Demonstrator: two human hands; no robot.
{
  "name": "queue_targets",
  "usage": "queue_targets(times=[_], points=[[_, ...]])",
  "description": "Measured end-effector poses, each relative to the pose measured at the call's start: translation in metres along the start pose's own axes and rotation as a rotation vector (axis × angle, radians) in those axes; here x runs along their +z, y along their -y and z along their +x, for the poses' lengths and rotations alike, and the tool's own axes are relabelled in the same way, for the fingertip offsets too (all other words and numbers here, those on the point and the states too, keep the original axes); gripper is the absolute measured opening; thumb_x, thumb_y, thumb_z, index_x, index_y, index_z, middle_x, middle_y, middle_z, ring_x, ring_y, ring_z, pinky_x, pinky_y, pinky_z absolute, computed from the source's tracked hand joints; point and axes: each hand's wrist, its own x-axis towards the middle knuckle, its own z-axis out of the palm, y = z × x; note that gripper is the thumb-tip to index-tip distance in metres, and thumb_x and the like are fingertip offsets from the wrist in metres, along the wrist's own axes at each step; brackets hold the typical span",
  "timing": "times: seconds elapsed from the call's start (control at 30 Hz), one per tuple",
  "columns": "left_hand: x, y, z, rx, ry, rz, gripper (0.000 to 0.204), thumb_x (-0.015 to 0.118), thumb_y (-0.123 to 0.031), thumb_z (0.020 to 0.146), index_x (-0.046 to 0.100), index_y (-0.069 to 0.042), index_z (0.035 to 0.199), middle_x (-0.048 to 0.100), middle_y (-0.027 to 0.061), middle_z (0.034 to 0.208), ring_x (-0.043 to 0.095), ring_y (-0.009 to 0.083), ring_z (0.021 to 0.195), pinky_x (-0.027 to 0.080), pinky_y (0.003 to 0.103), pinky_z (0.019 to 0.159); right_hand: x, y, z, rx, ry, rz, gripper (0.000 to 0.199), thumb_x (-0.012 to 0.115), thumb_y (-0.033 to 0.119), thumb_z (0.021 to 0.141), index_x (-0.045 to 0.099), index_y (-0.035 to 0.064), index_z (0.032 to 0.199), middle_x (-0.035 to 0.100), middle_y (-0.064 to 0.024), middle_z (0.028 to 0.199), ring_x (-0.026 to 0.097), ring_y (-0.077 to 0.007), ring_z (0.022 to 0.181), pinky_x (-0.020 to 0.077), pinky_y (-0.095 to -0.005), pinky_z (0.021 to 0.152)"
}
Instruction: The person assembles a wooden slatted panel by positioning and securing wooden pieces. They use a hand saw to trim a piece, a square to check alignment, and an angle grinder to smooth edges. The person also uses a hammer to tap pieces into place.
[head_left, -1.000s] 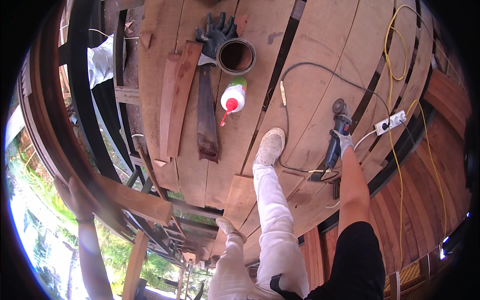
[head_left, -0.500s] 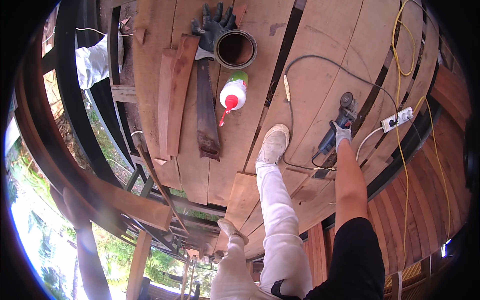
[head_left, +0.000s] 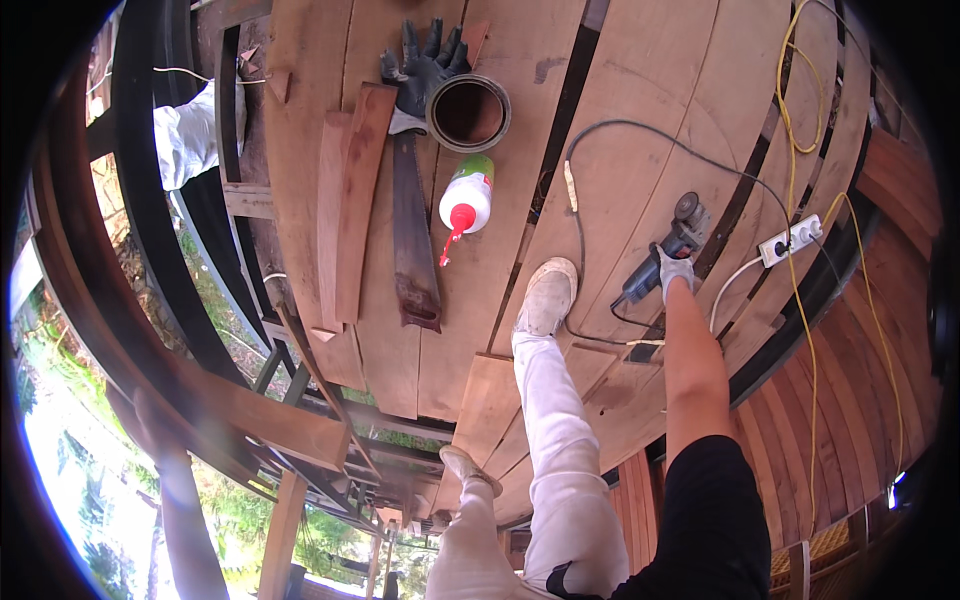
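Note:
My right hand [head_left: 677, 270], in a pale glove, is closed round the body of an angle grinder [head_left: 641, 280]. The grinder's disc and guard point away from me, low over the plank floor, and its dark cord trails from the rear end. Far to the left, my left hand [head_left: 152, 425] is at a long brown wooden beam [head_left: 75, 285]. Glare and blur there hide its fingers. Between my hands lie a handsaw [head_left: 413, 235], a white glue bottle [head_left: 466, 203] with a red nozzle, an open round can [head_left: 468, 113] and a dark coated work glove [head_left: 425, 65].
Two narrow wood strips [head_left: 358, 210] lie left of the saw. A white power strip [head_left: 790, 241] and a yellow cord [head_left: 783, 100] are at the right. The plank floor [head_left: 640, 90] has gaps between boards. Dark framing [head_left: 145, 130] with openings runs along the left.
My right hand has shifted the grinder slightly left and turned its body a little, with its rear end swinging left. My left hand stays at the beam.

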Motion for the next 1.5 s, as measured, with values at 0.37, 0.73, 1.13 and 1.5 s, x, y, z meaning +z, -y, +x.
queue_targets(times=[0.37, 0.73, 1.13, 1.5], points=[[0.017, -0.011, -0.005, 0.097, -0.140, 0.406, 0.065, 0.063, -0.035, 0.092, 0.043, 0.009, 0.135, 0.052, 0.0241, 0.124, 0.049, 0.0331, 0.116, 0.037, 0.039, 0.103, 0.000, -0.077, -0.124, -0.168, 0.114, 0.003, 0.088, 0.079, 0.050, 0.074, 0.047, 0.0010, 0.140, 0.056, -0.0207, 0.138, 0.054, -0.0344, 0.127, 0.0438, -0.0416, 0.107], [0.014, -0.046, -0.009, 0.072, -0.204, 0.335, 0.066, 0.077, -0.036, 0.075, 0.052, 0.004, 0.121, 0.056, 0.0220, 0.115, 0.053, 0.0389, 0.112, 0.043, 0.045, 0.099, 0.042, -0.051, -0.301, -0.871, 0.511, -0.376, 0.048, 0.073, 0.045, 0.082, 0.069, 0.0057, 0.110, 0.072, -0.0185, 0.101, 0.071, -0.0317, 0.092, 0.0571, -0.0399, 0.080], [0.015, -0.036, -0.005, 0.156, -0.150, 0.288, 0.065, 0.076, -0.032, 0.080, 0.049, 0.006, 0.125, 0.056, 0.0233, 0.116, 0.054, 0.0373, 0.112, 0.043, 0.042, 0.099, 0.150, 0.016, -0.451, -1.522, 0.439, -0.872, 0.051, 0.065, 0.038, 0.086, 0.056, 0.0063, 0.125, 0.064, -0.0155, 0.121, 0.062, -0.0302, 0.114, 0.0493, -0.0423, 0.096], [0.015, -0.022, -0.002, 0.153, -0.016, 0.068, 0.050, 0.056, -0.020, 0.101, 0.038, 0.005, 0.140, 0.057, 0.0112, 0.117, 0.055, 0.0121, 0.102, 0.045, 0.025, 0.090, 0.325, 0.015, -0.400, -1.869, -0.059, -0.893, 0.050, 0.047, 0.018, 0.094, 0.043, 0.0060, 0.142, 0.061, -0.0172, 0.122, 0.058, -0.0316, 0.111, 0.0427, -0.0503, 0.099]])
